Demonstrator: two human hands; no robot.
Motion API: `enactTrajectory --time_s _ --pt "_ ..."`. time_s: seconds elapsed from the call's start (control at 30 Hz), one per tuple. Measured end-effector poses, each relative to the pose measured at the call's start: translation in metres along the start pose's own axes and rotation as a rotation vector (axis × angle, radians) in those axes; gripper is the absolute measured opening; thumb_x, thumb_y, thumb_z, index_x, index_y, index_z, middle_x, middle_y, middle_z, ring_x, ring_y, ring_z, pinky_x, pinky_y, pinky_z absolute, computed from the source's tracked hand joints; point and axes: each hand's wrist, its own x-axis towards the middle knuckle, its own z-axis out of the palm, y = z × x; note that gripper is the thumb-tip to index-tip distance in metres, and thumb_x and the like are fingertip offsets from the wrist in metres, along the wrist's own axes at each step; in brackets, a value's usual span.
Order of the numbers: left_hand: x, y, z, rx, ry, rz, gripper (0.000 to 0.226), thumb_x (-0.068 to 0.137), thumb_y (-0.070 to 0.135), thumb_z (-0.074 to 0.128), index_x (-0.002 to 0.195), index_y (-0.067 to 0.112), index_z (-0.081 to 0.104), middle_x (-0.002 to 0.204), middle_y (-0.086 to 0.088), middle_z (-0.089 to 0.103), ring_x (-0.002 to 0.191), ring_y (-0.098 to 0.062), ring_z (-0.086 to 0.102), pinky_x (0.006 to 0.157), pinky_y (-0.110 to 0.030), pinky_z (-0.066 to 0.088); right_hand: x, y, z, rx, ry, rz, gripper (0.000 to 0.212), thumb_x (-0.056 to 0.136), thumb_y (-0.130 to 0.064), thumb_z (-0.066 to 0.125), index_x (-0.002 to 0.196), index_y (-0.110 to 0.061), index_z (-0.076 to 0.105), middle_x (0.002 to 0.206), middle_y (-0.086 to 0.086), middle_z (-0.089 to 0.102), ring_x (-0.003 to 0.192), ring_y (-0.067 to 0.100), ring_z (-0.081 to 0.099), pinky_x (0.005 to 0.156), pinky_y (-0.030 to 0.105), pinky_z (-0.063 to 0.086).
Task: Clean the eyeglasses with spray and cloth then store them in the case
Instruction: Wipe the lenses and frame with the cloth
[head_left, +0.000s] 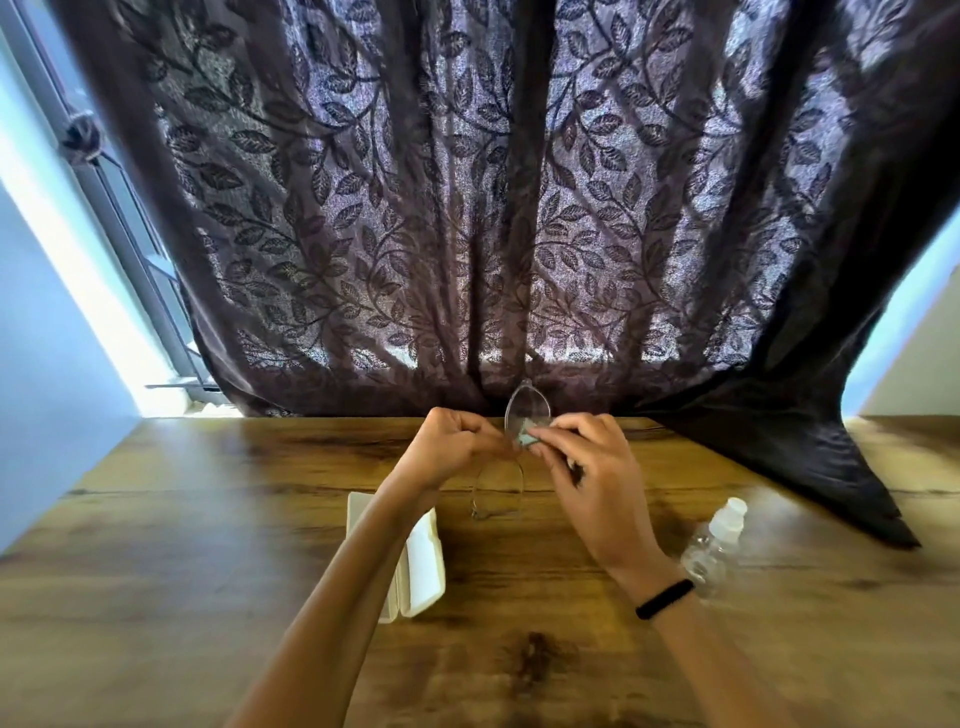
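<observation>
from my seat at the far end of the feed, i see both hands raised just above the brown wood-grain table (208, 519), near its far edge. the left hand (457, 447) has its fingers curled in, pinching the clear-framed eyeglasses (525, 408) at the frame, close to the middle. the glasses are held on end, off the table: one lens stands up above the hands against the curtain, and the thin temple arms hang down below, between the two wrists. the right hand (587, 467) has thumb and fingertips closed on a small grey-green cloth (527, 440), which is pressed against the lower part of that upper lens. the two hands almost touch at the glasses.

a white hard-shell glasses case (423, 566) lies open on the table under the left forearm, which hides part of it. a clear plastic spray bottle with a white cap (714, 540) is on the table just right of the right wrist; i cannot tell whether it stands or lies tilted. a black band (665, 598) circles the right wrist.

behind the table hangs a dark brown leaf-patterned curtain (467, 208), its right end draped onto the tabletop. a bright window frame (130, 234) shows at its left.
</observation>
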Motion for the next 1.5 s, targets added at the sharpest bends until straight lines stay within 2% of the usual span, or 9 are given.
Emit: enactTrajectory --time_s 0.1,0.5,0.73,0.97,1.17,1.23,1.33,1.43,1.5 --pt "0.003 -0.001 -0.001 -0.046 0.061 -0.018 0.020 0.072 -0.001 0.071 0.057 0.011 0.066 0.043 0.012 0.060 0.041 0.008 0.051 0.042 -0.003 0.034 -0.008 -0.008 0.000 0.109 0.094 0.040 0.021 0.083 -0.020 0.063 0.102 -0.010 0.068 0.092 0.000 0.066 0.086 0.013 0.056 0.076 0.025 0.048" --pt "0.007 -0.001 0.007 -0.164 0.109 -0.081 0.016 0.068 0.007 0.078 0.057 0.008 0.066 0.050 0.002 0.064 0.045 -0.004 0.056 0.046 -0.014 0.043 -0.038 -0.024 0.020 0.021 -0.045 -0.159 0.015 0.084 -0.020 0.059 0.094 -0.015 0.069 0.093 -0.003 0.067 0.084 0.013 0.054 0.072 0.027 0.049" --pt "0.005 -0.008 0.000 -0.200 0.139 -0.075 0.012 0.069 0.005 0.077 0.065 0.001 0.067 0.051 0.002 0.065 0.045 -0.005 0.058 0.045 -0.013 0.043 -0.059 -0.002 0.015 0.158 -0.015 0.171 0.017 0.077 -0.020 0.070 0.094 -0.018 0.070 0.091 -0.013 0.065 0.087 -0.001 0.054 0.079 0.014 0.046" --pt "-0.001 -0.012 -0.004 -0.238 0.057 -0.070 0.009 0.073 0.008 0.074 0.068 0.008 0.068 0.060 0.002 0.067 0.055 -0.005 0.061 0.053 -0.011 0.045 -0.084 0.048 0.020 -0.131 -0.223 0.463 0.013 0.079 -0.019 0.070 0.092 -0.019 0.070 0.093 -0.005 0.068 0.091 0.014 0.058 0.075 0.019 0.043" --pt "-0.006 -0.021 -0.013 -0.305 -0.011 -0.050 0.011 0.072 0.020 0.073 0.070 0.011 0.067 0.043 0.012 0.044 0.034 0.000 0.026 0.038 -0.012 0.017 -0.092 0.057 0.026 -0.194 -0.467 0.520 0.030 0.082 -0.039 0.063 0.111 -0.028 0.061 0.113 -0.010 0.060 0.111 0.014 0.047 0.090 0.025 0.040" --pt "-0.006 -0.028 -0.016 -0.381 -0.020 -0.035 0.011 0.069 0.022 0.074 0.071 0.012 0.070 0.043 0.012 0.041 0.036 -0.001 0.024 0.039 -0.015 0.015 -0.086 0.051 0.023 -0.086 -0.358 0.558 0.039 0.081 -0.044 0.062 0.115 -0.025 0.060 0.112 -0.009 0.060 0.111 0.012 0.050 0.091 0.027 0.044" --pt "-0.005 -0.036 -0.012 -0.521 -0.014 -0.038 0.013 0.067 0.021 0.073 0.074 0.010 0.072 0.044 0.009 0.036 0.035 0.000 0.024 0.035 -0.012 0.019 -0.067 0.034 0.016 0.300 -0.146 0.686 0.023 0.079 -0.038 0.064 0.097 -0.024 0.066 0.092 -0.009 0.068 0.088 0.003 0.062 0.077 0.016 0.049" --pt "-0.006 -0.040 -0.005 -0.609 0.000 -0.048 0.008 0.069 0.018 0.068 0.070 0.013 0.074 0.045 0.010 0.040 0.034 0.000 0.026 0.033 -0.010 0.022 -0.053 0.017 0.012 0.809 -0.095 0.900 0.022 0.072 -0.036 0.066 0.084 -0.018 0.072 0.080 -0.001 0.072 0.075 0.007 0.064 0.067 0.019 0.050" --pt "-0.007 -0.042 0.000 -0.659 -0.004 -0.045 0.010 0.070 0.016 0.066 0.071 0.012 0.074 0.044 0.010 0.040 0.034 0.000 0.027 0.034 -0.010 0.022 -0.048 0.012 0.012 0.994 -0.093 0.990 0.018 0.069 -0.030 0.067 0.080 -0.016 0.073 0.076 0.001 0.072 0.073 0.009 0.063 0.064 0.021 0.051"
